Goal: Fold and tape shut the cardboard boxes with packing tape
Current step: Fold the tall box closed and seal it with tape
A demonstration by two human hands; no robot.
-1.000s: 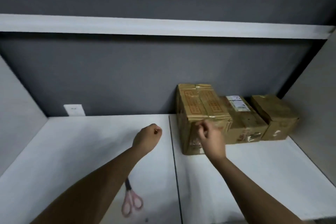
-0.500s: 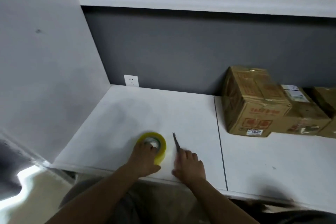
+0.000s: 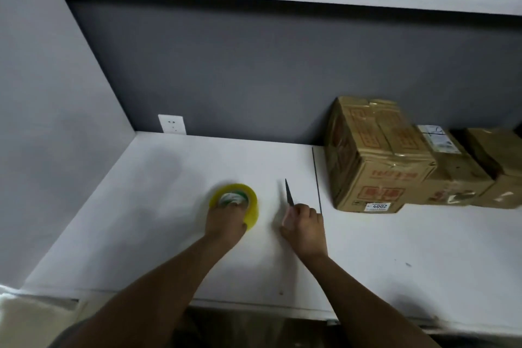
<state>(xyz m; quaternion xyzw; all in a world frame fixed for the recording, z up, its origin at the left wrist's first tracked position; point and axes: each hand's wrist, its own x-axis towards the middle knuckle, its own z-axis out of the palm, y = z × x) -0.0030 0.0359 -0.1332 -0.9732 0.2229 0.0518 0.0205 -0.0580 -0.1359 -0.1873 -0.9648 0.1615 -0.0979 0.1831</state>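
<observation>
1. Your left hand (image 3: 224,223) grips the yellow tape roll (image 3: 236,202) on the white bench (image 3: 147,206).
2. Your right hand (image 3: 306,230) holds the scissors (image 3: 288,192), blades pointing away.
3. The taped cardboard boxes (image 3: 378,158) stand at the bench's right rear, against the wall.

Readable in full: "4002" in black on a small white sticker (image 3: 379,206) at the bottom edge of the front face of the nearest box (image 3: 378,155). Above it on the same face, red printed lettering and a red framed stamp, too blurred to read. More red framed print on that box's top, also illegible. On the middle box (image 3: 449,164), a white shipping label (image 3: 436,139) with dark print, too small to make out.
</observation>
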